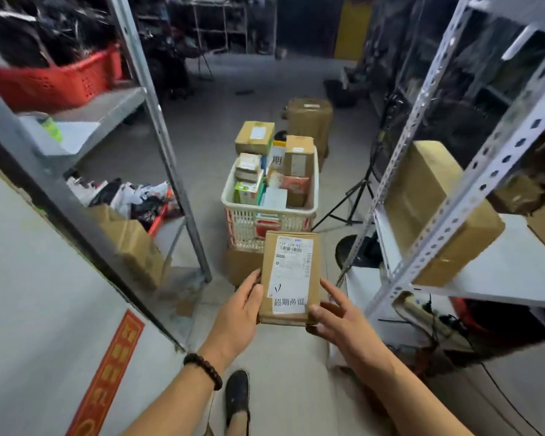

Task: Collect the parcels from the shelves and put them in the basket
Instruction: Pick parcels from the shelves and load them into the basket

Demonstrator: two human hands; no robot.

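1. Parcels [298,158] already fill the white basket [246,228], which stands in the aisle straight ahead of me, probably so that both racks are within reach of it. Some boxes rise above its rim, and what lies deeper I cannot see. It seems to sit on a brown box [243,265], which is mostly covered.
2. On the right shelf [501,278] lies one large brown parcel [434,196], not yet collected. The perforated post [485,171] crosses in front of it, so part of it is hidden.
3. Between my hands is the flat parcel [291,278], held in the air in front of the basket with its label upward. I judge this to be the carrying step, because it is not yet inside. How near it is to the basket wall I cannot tell.
4. My left hand [243,309] grips the left edge with the thumb on the top face, and its fingers go underneath, out of sight. My right hand [337,322] pinches the near right corner with the thumb, fingers stretched along the side. Two hands keep it level, I think.
5. On the label [291,269] the small print is too blurred to read.
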